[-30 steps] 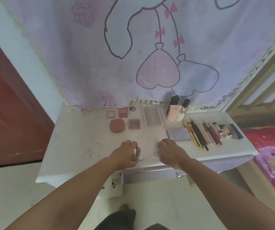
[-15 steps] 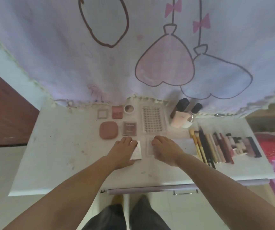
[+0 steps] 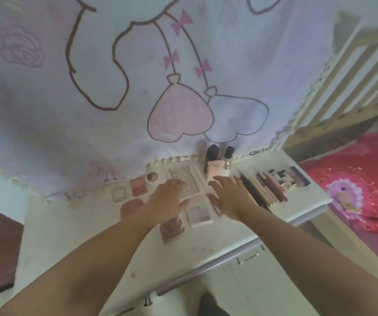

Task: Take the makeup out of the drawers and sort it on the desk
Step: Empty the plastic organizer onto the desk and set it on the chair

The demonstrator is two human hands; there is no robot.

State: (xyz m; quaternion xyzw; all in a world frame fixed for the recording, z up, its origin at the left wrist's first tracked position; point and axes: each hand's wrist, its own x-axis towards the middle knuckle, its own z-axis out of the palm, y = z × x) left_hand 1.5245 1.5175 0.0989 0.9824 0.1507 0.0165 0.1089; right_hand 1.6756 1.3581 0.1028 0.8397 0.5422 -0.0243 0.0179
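Nearest the camera, two bare forearms reach forward over a white desk [image 3: 74, 226] whose lilac drawer front [image 3: 208, 267] runs along the near edge. Two flat palettes lie side by side near the middle of the desk: a pink one [image 3: 172, 229] partly under the left wrist, and a pale one [image 3: 198, 213] just right of it, between the two hands. The left hand [image 3: 167, 201] is spread with fingers nearly straight, its fingertips over the near left part of a clear lash tray [image 3: 187, 181]; whether it touches cannot be told. The right hand [image 3: 231, 195] is likewise open and flat, fingers extended, holding nothing, just beside the tray's right edge. Left of the left hand sit a round pink compact [image 3: 131, 206], a square pink blush [image 3: 138, 186], a pale square case [image 3: 119, 193] and a small round pot [image 3: 152, 177]. Right of the right hand, a row of pencils and lipsticks [image 3: 272, 185] lies in parallel. Behind the right hand stand bottles [image 3: 217, 163] with dark caps, against a lilac curtain [image 3: 92, 99] printed with hearts. To the far right is a red bedspread [image 3: 365, 179].
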